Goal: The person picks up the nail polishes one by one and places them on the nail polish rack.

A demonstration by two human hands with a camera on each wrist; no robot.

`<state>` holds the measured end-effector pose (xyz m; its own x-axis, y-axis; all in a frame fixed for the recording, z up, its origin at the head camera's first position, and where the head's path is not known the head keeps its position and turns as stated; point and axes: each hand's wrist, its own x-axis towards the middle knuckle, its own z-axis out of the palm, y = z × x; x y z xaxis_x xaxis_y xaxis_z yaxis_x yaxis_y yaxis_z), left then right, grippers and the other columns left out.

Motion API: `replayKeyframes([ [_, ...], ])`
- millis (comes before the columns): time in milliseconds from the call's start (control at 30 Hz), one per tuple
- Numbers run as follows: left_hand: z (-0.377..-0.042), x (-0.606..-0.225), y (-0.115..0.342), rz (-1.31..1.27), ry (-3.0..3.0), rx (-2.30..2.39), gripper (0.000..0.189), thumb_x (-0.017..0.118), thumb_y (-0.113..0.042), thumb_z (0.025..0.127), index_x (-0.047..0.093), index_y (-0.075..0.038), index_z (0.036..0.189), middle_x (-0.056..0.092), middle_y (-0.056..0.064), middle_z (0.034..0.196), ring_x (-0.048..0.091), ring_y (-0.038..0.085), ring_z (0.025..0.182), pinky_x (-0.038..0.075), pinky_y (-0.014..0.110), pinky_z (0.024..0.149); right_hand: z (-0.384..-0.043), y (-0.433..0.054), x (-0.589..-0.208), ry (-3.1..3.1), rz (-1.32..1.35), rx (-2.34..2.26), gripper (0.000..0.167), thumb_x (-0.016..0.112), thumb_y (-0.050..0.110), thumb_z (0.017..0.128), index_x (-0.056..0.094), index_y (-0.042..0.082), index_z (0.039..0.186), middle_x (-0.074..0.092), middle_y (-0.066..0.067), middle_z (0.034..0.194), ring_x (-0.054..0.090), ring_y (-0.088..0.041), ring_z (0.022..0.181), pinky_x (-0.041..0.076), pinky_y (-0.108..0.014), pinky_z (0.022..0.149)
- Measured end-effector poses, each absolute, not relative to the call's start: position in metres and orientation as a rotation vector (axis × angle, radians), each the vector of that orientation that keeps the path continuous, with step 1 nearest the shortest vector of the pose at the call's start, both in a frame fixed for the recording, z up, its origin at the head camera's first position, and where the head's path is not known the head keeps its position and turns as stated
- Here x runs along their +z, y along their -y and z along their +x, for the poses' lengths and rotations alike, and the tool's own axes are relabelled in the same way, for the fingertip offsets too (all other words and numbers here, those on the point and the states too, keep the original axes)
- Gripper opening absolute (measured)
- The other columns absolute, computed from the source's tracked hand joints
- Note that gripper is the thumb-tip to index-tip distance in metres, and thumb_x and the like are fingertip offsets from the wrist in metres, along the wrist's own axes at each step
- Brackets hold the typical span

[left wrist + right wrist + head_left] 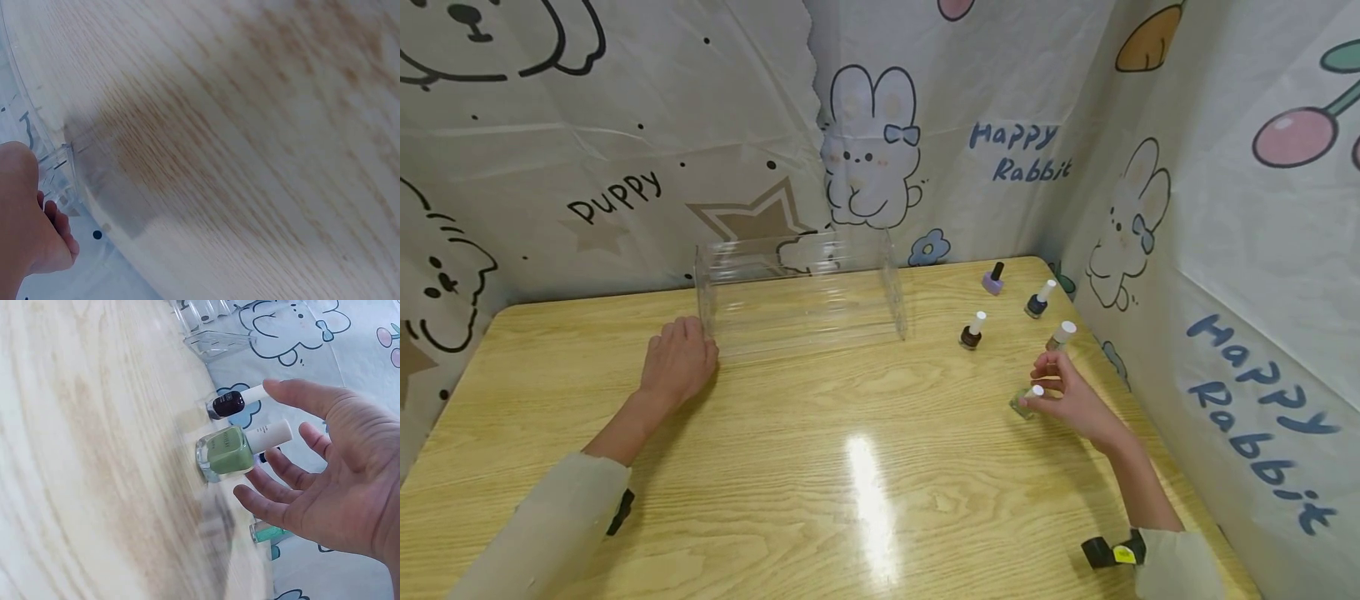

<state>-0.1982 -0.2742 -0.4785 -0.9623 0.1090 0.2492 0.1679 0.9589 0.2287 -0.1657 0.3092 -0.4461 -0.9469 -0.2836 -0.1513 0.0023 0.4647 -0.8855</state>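
Observation:
In the head view my left hand (677, 362) is at the left end of a clear plastic rack (805, 342). The left wrist view shows its thumb and curled fingers on either side of the edge of the rack (62, 164), pinching it. My right hand (1071, 400) is around a green nail polish bottle (1021, 405) with a white cap, standing on the table. In the right wrist view the thumb and fingers of the right hand (337, 469) are spread about the green bottle (230, 453), not closed on it.
Behind the right hand stands a white-capped bottle (1063, 335). Farther back are a dark brown bottle (971, 337), a dark blue bottle (1037, 305) and a lilac bottle (992, 284) with a black cap. Printed cloth (880, 150) hangs behind and beside the wooden table (775, 467).

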Motion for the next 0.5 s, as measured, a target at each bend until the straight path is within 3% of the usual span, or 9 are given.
replayKeyframes([
  [233, -0.198, -0.477, 0.273, -0.201, 2.881, -0.375, 0.022, 0.041, -0.015, 0.101, 0.04, 0.001, 0.087, 0.043, 0.016, 0.078, 0.047, 0.04, 0.074, 0.033, 0.046, 0.06, -0.161, -0.311, -0.456, -2.406, -0.263, -1.506, 0.056, 0.072, 0.003, 0.09, 0.029, -0.001, 0.125, 0.036, -0.023, 0.122, 0.048, -0.045, 0.118, 0.049, -0.031, 0.08],
  [500, -0.201, -0.479, 0.274, -0.193, 2.89, -0.385, 0.022, 0.041, -0.015, 0.101, 0.04, 0.001, 0.087, 0.044, 0.017, 0.078, 0.048, 0.041, 0.075, 0.034, 0.048, 0.06, -0.157, -0.313, -0.463, -2.385, -0.286, -1.518, 0.044, 0.067, -0.004, 0.091, 0.033, 0.0, 0.119, 0.04, -0.025, 0.122, 0.051, -0.047, 0.116, 0.05, -0.034, 0.079],
])
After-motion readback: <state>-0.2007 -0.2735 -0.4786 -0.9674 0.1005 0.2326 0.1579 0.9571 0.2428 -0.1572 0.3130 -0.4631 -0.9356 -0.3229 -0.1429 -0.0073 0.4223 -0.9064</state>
